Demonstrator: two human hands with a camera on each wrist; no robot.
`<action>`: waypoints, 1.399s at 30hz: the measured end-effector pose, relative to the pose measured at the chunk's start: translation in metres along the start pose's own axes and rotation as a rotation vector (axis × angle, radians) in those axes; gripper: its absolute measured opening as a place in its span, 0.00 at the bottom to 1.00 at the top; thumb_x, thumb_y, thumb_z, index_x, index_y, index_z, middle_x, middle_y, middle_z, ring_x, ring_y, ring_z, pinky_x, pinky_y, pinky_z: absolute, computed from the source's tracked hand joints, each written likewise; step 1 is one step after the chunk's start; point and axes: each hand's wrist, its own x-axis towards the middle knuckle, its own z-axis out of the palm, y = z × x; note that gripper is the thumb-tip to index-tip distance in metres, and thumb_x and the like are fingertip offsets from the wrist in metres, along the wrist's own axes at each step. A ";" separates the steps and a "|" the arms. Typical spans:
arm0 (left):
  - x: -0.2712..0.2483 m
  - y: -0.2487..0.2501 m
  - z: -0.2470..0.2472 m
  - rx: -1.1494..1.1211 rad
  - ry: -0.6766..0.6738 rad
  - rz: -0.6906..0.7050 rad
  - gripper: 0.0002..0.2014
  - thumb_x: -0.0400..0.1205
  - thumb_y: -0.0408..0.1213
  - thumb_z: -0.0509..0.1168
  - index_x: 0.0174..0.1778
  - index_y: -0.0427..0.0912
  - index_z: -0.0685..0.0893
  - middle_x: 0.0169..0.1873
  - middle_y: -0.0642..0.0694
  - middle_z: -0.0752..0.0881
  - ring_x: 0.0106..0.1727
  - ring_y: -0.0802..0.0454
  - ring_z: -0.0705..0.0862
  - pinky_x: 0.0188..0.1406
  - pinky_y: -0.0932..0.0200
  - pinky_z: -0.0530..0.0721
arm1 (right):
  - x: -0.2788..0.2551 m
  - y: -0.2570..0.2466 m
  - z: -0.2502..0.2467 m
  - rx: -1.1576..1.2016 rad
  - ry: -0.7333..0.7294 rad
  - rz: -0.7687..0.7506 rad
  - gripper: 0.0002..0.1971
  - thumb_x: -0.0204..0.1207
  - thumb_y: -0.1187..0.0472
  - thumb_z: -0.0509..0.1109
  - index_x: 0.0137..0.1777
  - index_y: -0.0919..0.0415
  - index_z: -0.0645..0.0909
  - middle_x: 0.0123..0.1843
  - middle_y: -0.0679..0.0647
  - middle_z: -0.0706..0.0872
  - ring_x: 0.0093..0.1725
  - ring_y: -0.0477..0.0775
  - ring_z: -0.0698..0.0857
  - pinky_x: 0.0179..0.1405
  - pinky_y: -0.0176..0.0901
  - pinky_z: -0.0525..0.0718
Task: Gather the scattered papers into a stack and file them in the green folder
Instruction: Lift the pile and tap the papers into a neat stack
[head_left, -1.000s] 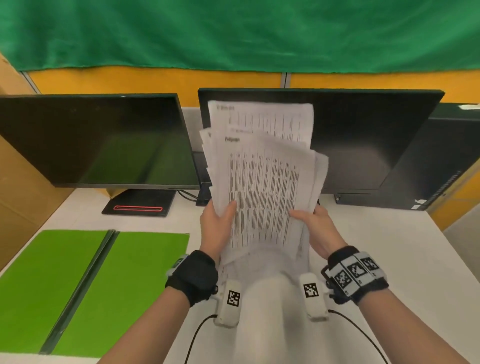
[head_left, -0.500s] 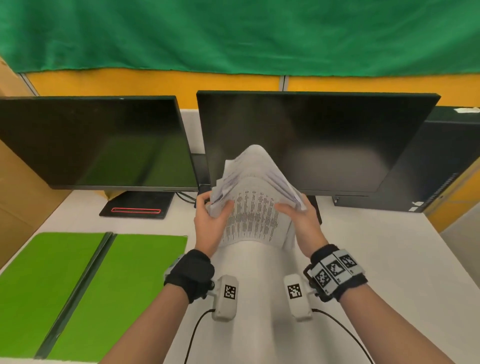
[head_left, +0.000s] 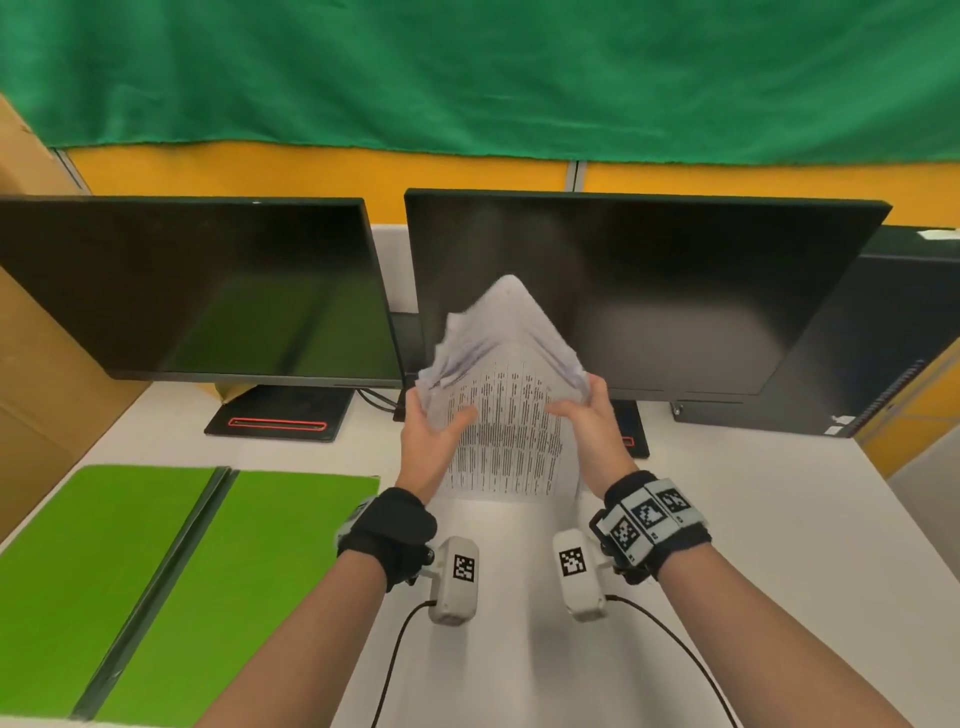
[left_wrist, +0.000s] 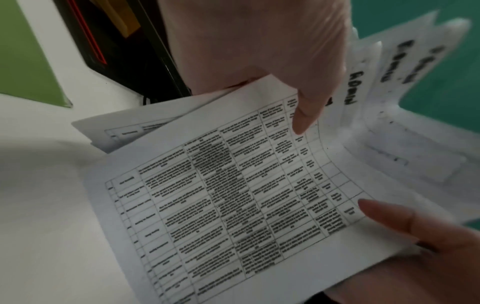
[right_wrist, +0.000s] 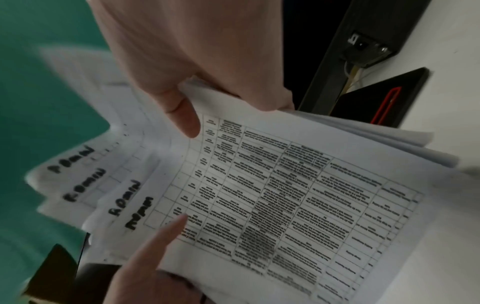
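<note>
An uneven stack of printed papers (head_left: 504, 431) stands on its lower edge at the desk's middle, in front of the right monitor, with its upper half curling away from me. My left hand (head_left: 436, 431) grips its left edge, thumb on the front sheet. My right hand (head_left: 582, 415) grips the right edge the same way. The left wrist view shows the table-printed front sheet (left_wrist: 233, 195) under my left thumb (left_wrist: 303, 117). In the right wrist view, staggered sheet tops fan out behind the front sheet (right_wrist: 285, 195). The green folder (head_left: 156, 571) lies open and flat at the front left.
Two dark monitors (head_left: 197, 291) (head_left: 649, 291) stand at the back, each on a black stand (head_left: 280, 415) marked in red. A black computer case (head_left: 883, 338) sits at the right, a cardboard panel (head_left: 41, 374) at the left. The white desk (head_left: 753, 519) shows bare right of the stack.
Both hands brought the stack down from in front of the monitor to the desk, and its upper half flopped away from me. The grips stay the same.
</note>
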 end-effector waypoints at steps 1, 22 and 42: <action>0.002 -0.002 0.001 0.020 0.010 -0.010 0.29 0.69 0.50 0.73 0.65 0.55 0.72 0.69 0.46 0.81 0.71 0.47 0.79 0.73 0.40 0.76 | 0.000 -0.001 0.002 -0.011 0.010 -0.003 0.18 0.74 0.69 0.66 0.55 0.44 0.73 0.65 0.58 0.81 0.65 0.60 0.81 0.69 0.65 0.77; 0.003 -0.031 -0.001 -0.043 0.109 -0.164 0.20 0.82 0.33 0.65 0.68 0.39 0.67 0.62 0.41 0.82 0.60 0.46 0.82 0.63 0.49 0.80 | 0.016 -0.001 0.001 0.016 0.122 -0.024 0.18 0.74 0.68 0.64 0.61 0.52 0.66 0.62 0.56 0.78 0.66 0.60 0.79 0.69 0.63 0.76; 0.003 -0.046 0.010 -0.159 0.105 -0.346 0.26 0.82 0.39 0.65 0.73 0.38 0.64 0.68 0.41 0.78 0.63 0.45 0.78 0.72 0.43 0.75 | 0.010 0.012 0.007 0.048 0.035 -0.029 0.21 0.78 0.68 0.64 0.70 0.54 0.77 0.65 0.55 0.86 0.62 0.54 0.86 0.59 0.50 0.84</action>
